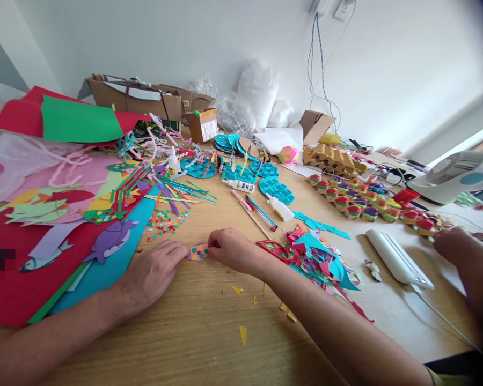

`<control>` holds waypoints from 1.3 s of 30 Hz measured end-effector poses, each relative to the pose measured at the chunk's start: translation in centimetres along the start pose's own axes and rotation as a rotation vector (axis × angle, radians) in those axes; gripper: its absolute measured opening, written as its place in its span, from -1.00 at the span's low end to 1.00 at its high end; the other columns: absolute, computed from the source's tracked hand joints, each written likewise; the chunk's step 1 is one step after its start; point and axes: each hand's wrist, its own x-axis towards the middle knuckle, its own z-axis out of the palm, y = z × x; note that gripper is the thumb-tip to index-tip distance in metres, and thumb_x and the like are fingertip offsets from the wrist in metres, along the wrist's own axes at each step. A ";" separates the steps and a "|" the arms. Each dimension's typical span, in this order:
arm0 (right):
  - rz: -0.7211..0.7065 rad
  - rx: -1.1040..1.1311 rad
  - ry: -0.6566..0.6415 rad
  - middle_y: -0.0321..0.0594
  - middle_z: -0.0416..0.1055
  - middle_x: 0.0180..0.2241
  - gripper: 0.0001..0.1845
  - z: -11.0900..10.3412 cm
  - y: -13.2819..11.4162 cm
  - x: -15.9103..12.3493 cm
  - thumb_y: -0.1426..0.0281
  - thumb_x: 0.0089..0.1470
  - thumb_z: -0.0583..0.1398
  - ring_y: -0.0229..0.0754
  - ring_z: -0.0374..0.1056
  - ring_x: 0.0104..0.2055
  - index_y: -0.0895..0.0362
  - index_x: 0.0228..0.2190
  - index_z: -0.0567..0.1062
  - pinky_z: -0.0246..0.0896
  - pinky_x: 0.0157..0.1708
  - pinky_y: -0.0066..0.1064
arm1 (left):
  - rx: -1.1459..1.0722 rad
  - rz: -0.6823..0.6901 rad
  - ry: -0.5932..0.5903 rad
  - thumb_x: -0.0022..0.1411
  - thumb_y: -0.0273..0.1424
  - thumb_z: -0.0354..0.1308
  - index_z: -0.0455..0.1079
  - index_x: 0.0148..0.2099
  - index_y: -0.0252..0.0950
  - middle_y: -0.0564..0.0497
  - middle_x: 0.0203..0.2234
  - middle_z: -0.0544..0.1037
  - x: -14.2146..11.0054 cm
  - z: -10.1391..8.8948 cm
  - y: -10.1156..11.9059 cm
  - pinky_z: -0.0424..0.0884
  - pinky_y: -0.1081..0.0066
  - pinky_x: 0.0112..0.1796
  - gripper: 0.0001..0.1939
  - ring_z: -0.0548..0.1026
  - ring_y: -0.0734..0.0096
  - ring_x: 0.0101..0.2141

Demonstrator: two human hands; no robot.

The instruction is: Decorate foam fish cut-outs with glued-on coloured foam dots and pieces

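A pink, multicolour-dotted flat piece (198, 252) was between the hands. The left hand (158, 268) touched its 9 o'clock end, fingers bunched, grip indeterminable; the right hand (232, 250), fingers curled, pinched its 3 o'clock end. Beyond, at 2 o'clock, lay a white plastic bottle (280, 208).

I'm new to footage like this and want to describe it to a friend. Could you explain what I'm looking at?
There is no machine here, only a person's two bare hands. The single picture comes from a camera worn on that person's head, looking forward and down. The right hand pinches one end of a small pink dotted piece; the fingertips of the left hand meet the other end, though whether they grip it is hard to tell. On the wooden table, a purple sea-animal cutout lies to the left, a heap of paper scraps to the right, and a white bottle farther back. At the far right is another person's hand.
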 end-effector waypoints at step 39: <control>0.031 -0.237 -0.046 -0.14 0.49 -0.37 -0.76 -0.1 -1.1 0.1 0.41 -0.05 0.04 -0.15 0.38 -0.32 0.13 -0.40 0.50 0.07 -0.48 -0.46 | 0.072 0.081 0.080 0.14 -0.65 -0.17 0.33 -0.22 -0.34 -0.05 -0.34 0.50 0.0 0.6 -0.5 0.40 0.38 -0.22 -0.70 0.45 0.37 -0.25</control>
